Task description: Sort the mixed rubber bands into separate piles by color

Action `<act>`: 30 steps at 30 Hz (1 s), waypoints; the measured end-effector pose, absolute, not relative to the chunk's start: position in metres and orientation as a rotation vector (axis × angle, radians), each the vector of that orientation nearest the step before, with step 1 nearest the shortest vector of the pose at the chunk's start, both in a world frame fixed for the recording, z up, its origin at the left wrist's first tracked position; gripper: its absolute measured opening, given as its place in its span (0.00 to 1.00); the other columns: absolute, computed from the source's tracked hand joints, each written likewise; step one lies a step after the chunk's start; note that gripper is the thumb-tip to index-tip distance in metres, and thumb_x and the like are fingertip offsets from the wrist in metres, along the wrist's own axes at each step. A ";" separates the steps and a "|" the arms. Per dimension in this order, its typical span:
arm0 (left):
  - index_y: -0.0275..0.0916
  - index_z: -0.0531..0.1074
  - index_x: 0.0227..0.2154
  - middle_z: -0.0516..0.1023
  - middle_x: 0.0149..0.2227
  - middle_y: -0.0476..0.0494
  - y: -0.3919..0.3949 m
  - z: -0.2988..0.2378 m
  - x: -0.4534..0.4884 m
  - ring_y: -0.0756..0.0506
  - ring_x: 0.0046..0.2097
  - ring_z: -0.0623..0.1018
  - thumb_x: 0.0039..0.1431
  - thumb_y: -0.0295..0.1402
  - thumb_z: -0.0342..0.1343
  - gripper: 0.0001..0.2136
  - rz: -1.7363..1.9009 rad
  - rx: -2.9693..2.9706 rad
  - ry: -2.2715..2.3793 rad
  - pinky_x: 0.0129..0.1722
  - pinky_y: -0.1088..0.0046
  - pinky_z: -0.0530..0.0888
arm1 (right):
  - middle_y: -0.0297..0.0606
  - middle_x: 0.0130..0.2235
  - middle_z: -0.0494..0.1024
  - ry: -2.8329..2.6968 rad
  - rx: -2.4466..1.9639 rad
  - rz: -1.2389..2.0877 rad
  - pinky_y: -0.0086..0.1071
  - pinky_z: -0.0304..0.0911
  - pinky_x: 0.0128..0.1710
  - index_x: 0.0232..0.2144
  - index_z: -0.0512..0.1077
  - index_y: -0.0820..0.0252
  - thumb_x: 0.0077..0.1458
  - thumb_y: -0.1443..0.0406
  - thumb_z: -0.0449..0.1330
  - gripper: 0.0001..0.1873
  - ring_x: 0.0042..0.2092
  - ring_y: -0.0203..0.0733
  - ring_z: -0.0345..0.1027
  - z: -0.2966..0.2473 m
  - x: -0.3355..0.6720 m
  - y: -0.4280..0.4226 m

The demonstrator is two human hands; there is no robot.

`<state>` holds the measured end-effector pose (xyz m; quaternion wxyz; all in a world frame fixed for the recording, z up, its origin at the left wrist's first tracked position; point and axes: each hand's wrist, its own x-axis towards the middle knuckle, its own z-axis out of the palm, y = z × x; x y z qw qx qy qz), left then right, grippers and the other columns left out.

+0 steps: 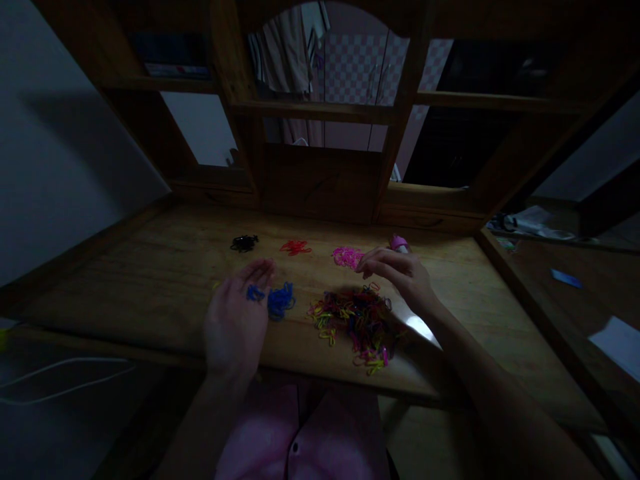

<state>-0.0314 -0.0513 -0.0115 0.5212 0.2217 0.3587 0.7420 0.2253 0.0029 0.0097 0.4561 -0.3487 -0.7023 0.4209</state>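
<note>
My left hand (237, 313) is turned palm up and cupped, holding a few blue rubber bands (255, 293). Right beside it on the desk lies a pile of blue rubber bands (281, 301). My right hand (397, 270) hovers over the desk with thumb and fingertips pinched together; whatever is between them is too small to make out. Its fingertips are next to a pile of pink rubber bands (346, 256). Below that hand spreads a large heap of mixed-colour rubber bands (353, 313), mainly yellow, red and dark ones.
Toward the back of the wooden desk (165, 267) are a black pile of bands (244, 243) and a red pile (295, 247). A pink-capped bottle (399, 243) stands behind my right hand. Wooden shelves (320, 113) rise along the back. White paper (617, 343) lies at the right.
</note>
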 end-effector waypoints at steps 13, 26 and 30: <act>0.35 0.75 0.43 0.76 0.50 0.41 -0.056 -0.016 -0.036 0.41 0.59 0.69 0.64 0.37 0.43 0.18 1.718 1.087 1.195 0.64 0.63 0.57 | 0.36 0.32 0.77 -1.724 -0.917 0.949 0.37 0.63 0.39 0.29 0.78 0.56 0.60 0.61 0.57 0.12 0.35 0.40 0.70 0.005 0.229 0.008; 0.43 0.73 0.42 0.76 0.43 0.44 -0.075 -0.040 -0.019 0.41 0.47 0.75 0.60 0.29 0.51 0.10 0.874 2.168 1.483 0.49 0.61 0.72 | 0.34 0.28 0.74 -1.614 -0.923 0.904 0.38 0.63 0.39 0.24 0.76 0.56 0.60 0.60 0.57 0.14 0.34 0.40 0.69 -0.002 0.232 0.013; 0.43 0.72 0.44 0.75 0.44 0.44 -0.075 -0.049 -0.027 0.42 0.47 0.75 0.61 0.28 0.49 0.11 0.803 2.232 1.557 0.48 0.63 0.73 | 0.36 0.28 0.74 -1.612 -0.929 0.930 0.37 0.63 0.38 0.26 0.77 0.57 0.59 0.59 0.57 0.14 0.34 0.40 0.69 -0.002 0.230 0.012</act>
